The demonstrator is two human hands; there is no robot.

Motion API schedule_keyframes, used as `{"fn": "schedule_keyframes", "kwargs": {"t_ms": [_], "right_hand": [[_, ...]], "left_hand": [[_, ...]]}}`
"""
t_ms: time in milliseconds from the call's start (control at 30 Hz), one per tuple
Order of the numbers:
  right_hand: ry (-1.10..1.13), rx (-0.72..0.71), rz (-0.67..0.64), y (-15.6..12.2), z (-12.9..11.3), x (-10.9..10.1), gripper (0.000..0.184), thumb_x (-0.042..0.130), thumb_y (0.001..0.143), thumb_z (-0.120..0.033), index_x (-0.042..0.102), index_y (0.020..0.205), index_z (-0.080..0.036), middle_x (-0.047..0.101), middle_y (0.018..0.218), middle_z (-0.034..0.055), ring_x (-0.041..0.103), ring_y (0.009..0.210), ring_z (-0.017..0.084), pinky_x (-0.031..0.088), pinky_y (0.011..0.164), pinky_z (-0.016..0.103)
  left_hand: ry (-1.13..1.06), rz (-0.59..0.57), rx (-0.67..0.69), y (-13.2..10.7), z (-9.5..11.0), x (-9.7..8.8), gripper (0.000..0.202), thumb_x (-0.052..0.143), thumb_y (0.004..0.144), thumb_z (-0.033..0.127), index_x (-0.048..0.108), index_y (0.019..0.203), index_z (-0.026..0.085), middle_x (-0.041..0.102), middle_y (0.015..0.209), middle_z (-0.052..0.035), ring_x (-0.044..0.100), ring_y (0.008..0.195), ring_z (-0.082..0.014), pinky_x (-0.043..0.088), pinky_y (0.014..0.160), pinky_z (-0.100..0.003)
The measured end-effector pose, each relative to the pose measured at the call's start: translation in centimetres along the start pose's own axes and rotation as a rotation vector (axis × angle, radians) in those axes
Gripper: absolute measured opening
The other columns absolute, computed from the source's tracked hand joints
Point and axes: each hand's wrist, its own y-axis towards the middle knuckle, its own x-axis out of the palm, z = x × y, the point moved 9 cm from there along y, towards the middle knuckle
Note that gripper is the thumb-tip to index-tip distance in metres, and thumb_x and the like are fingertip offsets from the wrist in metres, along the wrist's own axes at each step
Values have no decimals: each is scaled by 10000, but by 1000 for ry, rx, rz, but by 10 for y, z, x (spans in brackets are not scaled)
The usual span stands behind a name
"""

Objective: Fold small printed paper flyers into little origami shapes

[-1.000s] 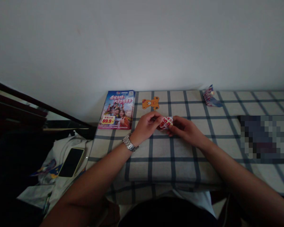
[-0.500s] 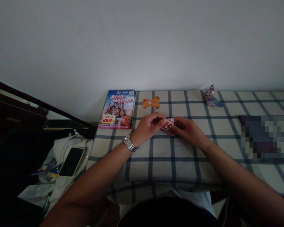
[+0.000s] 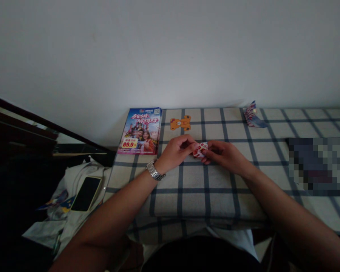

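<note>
A small folded paper (image 3: 200,150), printed red and white, is pinched between my two hands above the checked tablecloth (image 3: 192,196). My left hand (image 3: 177,152), with a silver watch at its wrist, grips the paper's left side between thumb and fingers. On the other side my right hand (image 3: 225,155) holds it the same way, thumb on top. The fingertips hide part of the paper's edges. Just beyond the hands lies a flat brown bear figure (image 3: 180,123).
A stack of printed flyers (image 3: 140,132) lies at the table's back left. Near the wall stands a folded paper piece (image 3: 254,116) in blue and red. At right is a dark, pixelated flat object (image 3: 314,166). Lower left, a phone (image 3: 86,193) rests on white cloth or bags.
The paper between my fingers has turned slightly and its visible outline looks more rounded, less pointed. Both hands stay in nearly the same place.
</note>
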Motion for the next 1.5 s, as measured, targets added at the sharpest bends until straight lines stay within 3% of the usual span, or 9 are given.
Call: {"fn": "schedule_keyframes", "kwargs": {"t_ms": [433, 733, 933, 1067, 1300, 1400, 1500], "right_hand": [[-45, -42, -17, 2, 0, 2, 339, 643, 992, -528, 723, 1092, -214, 780, 1026, 54, 753, 872, 201, 659, 817, 358], [-97, -24, 18, 0, -3, 2, 373, 620, 993, -563, 730, 1031, -209, 778, 959, 54, 761, 860, 218, 667, 810, 370], [-161, -32, 21, 0, -4, -1, 369, 616, 992, -571, 734, 957, -223, 782, 896, 46, 760, 816, 225, 666, 787, 382], [-114, -8, -5, 0, 1, 1, 373, 626, 981, -580, 743, 1000, -227, 797, 956, 54, 763, 848, 228, 666, 811, 388], [-68, -13, -56, -1, 2, 8, 359, 617, 995, -563, 737, 1020, -225, 799, 999, 54, 758, 883, 223, 646, 805, 359], [-192, -49, -28, -1, -2, 4, 376, 583, 1016, -558, 744, 1006, -219, 792, 953, 51, 740, 837, 214, 613, 762, 335], [-355, -127, 81, -2, -12, -5, 350, 597, 1013, -542, 742, 1031, -224, 778, 914, 41, 707, 794, 201, 561, 720, 312]], "left_hand": [[0, 26, 19, 0, 0, 1, 257, 650, 992, 417, 693, 913, 177, 710, 853, -27, 651, 775, -137, 505, 706, -233], [8, 17, 37, -1, 3, 4, 210, 641, 986, 369, 662, 898, 180, 679, 820, -9, 638, 735, -126, 499, 682, -229], [55, -16, 24, -3, 1, 10, 163, 615, 999, 343, 674, 982, 192, 722, 902, -24, 678, 798, -145, 534, 733, -256], [104, -5, 42, -3, 5, 10, 186, 611, 1013, 354, 698, 969, 196, 746, 925, -30, 683, 810, -146, 539, 770, -266], [66, -26, 40, -3, 5, 10, 206, 612, 1016, 371, 681, 943, 191, 736, 870, -33, 685, 779, -147, 533, 707, -251], [61, -31, 41, -3, 5, 10, 191, 612, 1016, 353, 685, 948, 190, 738, 877, -33, 690, 789, -147, 535, 717, -251], [65, -52, 52, -4, 8, 12, 182, 605, 1021, 339, 687, 953, 191, 735, 869, -25, 685, 780, -139, 534, 736, -252]]}}
